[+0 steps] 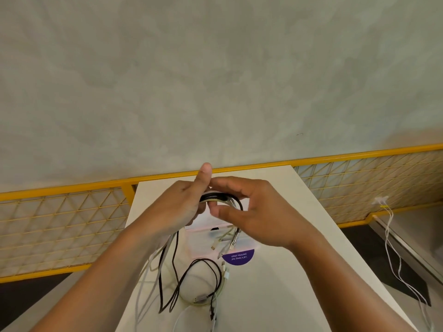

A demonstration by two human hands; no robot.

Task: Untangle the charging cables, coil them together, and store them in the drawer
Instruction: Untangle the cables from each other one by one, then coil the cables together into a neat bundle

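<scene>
My left grip (182, 209) and right grip (256, 212) both hold the looped cables (221, 198) tight above the desk (299, 295). The loose ends hang down at 6 o'clock, onto the desk.

White table (275, 295) w/ purple sticker (238, 257); yellow mesh railing (60, 226) behind; grey concrete (215, 80) beyond.

Black and white charging cables (217, 198) bundled in a small raised coil; loose tails trail onto the tabletop.
</scene>
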